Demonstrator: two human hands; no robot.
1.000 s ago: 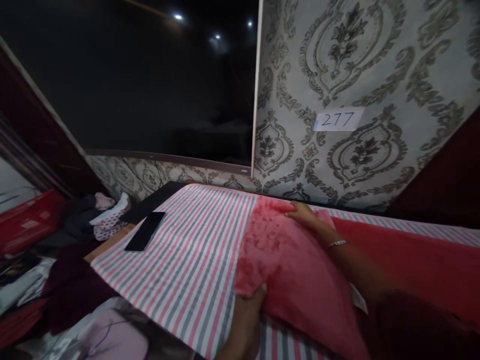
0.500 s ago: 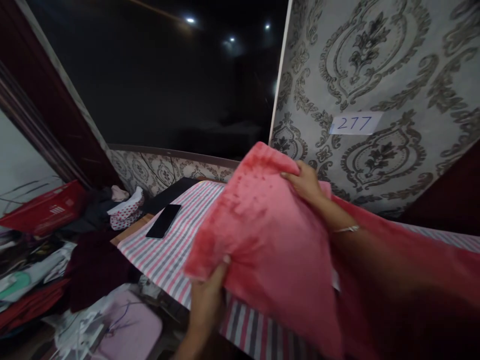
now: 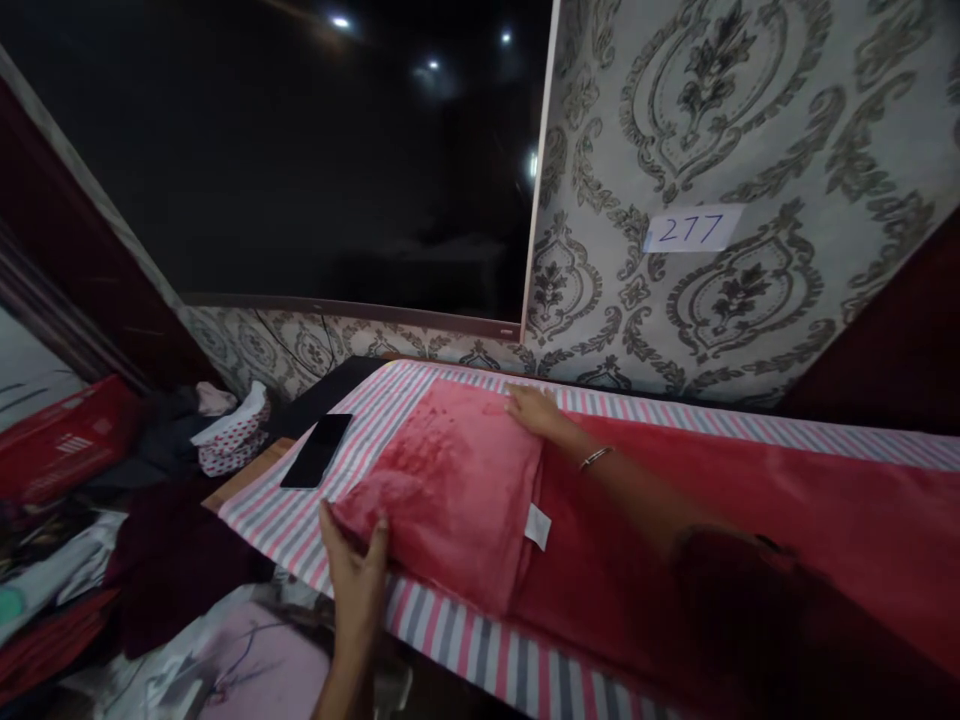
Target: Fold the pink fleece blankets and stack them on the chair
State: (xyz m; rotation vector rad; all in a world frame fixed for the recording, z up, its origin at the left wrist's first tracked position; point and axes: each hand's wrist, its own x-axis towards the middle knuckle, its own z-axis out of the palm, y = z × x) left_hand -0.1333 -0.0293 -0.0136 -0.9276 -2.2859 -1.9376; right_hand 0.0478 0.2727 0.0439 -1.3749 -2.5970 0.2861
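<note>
A red, plush blanket (image 3: 750,480) lies along the striped cloth, its left end folded over into a paler pink flap (image 3: 450,480). A small white label (image 3: 537,526) sticks out at the flap's right edge. At the flap's near left corner is my left hand (image 3: 354,575), thumb and forefinger spread apart and touching the edge. My right hand (image 3: 534,410), with a thin bracelet on its wrist, rests on the far edge of the flap with its fingers stretched out. Neither hand grips the fabric.
The pink, grey and white striped cloth (image 3: 480,650) covers the table. A black phone (image 3: 318,452) lies on it at the left. Clothes (image 3: 172,550) and a red bag (image 3: 64,440) are heaped left. Behind stand a large dark screen (image 3: 337,180) and patterned wall with a "277" paper (image 3: 691,229).
The blanket's left end, held up in both hands before, now lies flat on top of the rest. My hands have come down with it and their grip has loosened.
</note>
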